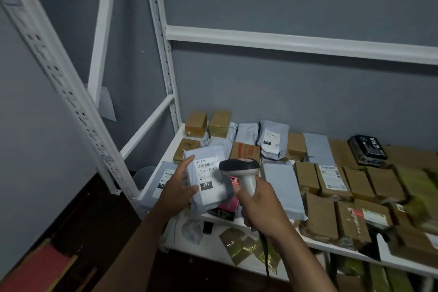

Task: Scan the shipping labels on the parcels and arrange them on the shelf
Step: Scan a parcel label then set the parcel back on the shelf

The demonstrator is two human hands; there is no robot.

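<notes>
My left hand (178,187) grips a grey poly-mailer parcel (209,193) by its left edge, label up, over the shelf's front left corner. The white shipping label (206,170) shows a barcode and a black tag reading 231. My right hand (258,206) holds the handle of a grey-and-black barcode scanner (239,167), whose head sits just right of the label and points at it. The scanner's cable hangs down past my right wrist. A white metal shelf (163,168) carries many parcels.
Brown taped boxes (320,214), grey mailers (282,187) and a black box (367,149) cover the shelf board. Another grey mailer (163,179) lies at the left under the held one. White slotted uprights (71,92) stand left; a crossbar (284,41) runs above. More packages lie on the lower level.
</notes>
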